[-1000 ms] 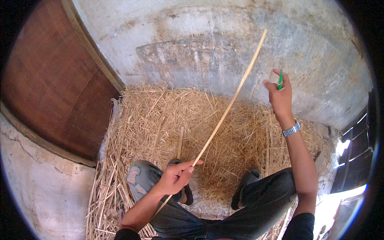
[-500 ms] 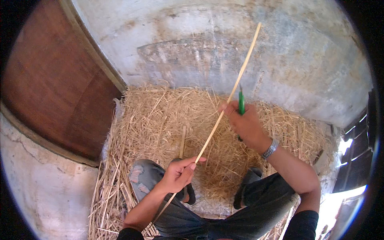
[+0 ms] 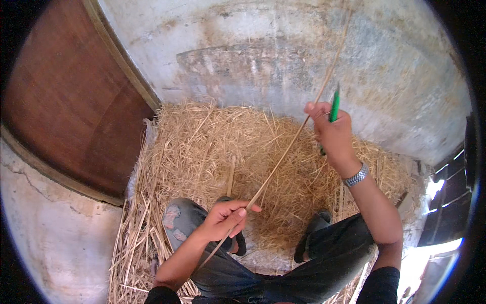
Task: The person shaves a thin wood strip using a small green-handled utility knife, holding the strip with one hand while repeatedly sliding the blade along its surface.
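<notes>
A long, thin bamboo strip (image 3: 277, 166) slants from my lap up past the straw toward the wall, its far end reaching the top of the picture. My left hand (image 3: 226, 219) pinches its lower part between thumb and fingers above my left knee. Farther up, the thumb and fingertips of my right hand (image 3: 334, 133) touch the strip. The same hand has a green-handled knife (image 3: 334, 106) in its grip, with a thin dark blade pointing up and away. Part of the handle is hidden in the palm.
Shavings and straw-like strips (image 3: 202, 137) cover the floor around my feet. One short flat piece (image 3: 231, 175) lies between my hands and the wall (image 3: 228, 66). A brown door panel (image 3: 76, 101) stands at left, and dark slats (image 3: 445, 213) at right.
My right hand has moved up along the strip and to the right, with the knife in it. The strip now shows a narrower, browner side. My left hand stays nearly in place.
</notes>
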Demonstrator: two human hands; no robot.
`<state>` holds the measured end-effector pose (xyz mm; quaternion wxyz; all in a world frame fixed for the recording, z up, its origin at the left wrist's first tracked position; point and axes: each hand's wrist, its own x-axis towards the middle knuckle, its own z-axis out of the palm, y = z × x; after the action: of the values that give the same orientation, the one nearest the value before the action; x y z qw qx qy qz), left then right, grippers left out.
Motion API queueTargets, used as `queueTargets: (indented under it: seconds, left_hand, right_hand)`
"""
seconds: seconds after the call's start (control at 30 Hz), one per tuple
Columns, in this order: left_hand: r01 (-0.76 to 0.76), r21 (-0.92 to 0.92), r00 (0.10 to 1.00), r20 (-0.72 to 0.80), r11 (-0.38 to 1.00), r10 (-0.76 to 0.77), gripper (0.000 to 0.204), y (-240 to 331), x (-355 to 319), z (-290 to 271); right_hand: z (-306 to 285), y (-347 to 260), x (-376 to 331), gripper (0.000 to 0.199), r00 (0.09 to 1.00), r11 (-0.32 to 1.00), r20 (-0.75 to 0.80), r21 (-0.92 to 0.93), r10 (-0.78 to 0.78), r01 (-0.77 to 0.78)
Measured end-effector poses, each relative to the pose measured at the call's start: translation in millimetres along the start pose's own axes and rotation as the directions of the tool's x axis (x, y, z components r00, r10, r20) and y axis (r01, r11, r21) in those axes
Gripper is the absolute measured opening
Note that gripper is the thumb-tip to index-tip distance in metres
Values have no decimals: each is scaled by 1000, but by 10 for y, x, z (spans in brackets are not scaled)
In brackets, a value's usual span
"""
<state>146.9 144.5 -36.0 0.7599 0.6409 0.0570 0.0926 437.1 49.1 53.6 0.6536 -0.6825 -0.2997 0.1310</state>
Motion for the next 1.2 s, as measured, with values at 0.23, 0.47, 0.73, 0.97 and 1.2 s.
queueTargets:
  seconds: [0.23,0.47,0.73,0.97,1.2]
  left_hand:
    - [-22,81,994,-101,997,30,27,-32,-3,23]
    - [-76,85,977,-193,994,91,26,49,92,114]
    - [-96,84,962,-247,992,114,27,28,119,118]
    - [-129,11,958,-255,992,128,35,17,106,126]
    - [-147,85,940,-297,985,166,39,23,66,86]
  right_hand:
    - [-57,15,-71,29,993,997,97,10,71,-72]
    - [209,27,-412,29,954,981,299,-177,-27,83]
    - [393,-34,-736,30,849,973,528,-198,6,117]
    - [422,-40,-755,41,802,910,577,-234,-154,343]
    - [279,-104,-699,35,763,783,596,-338,-250,521]
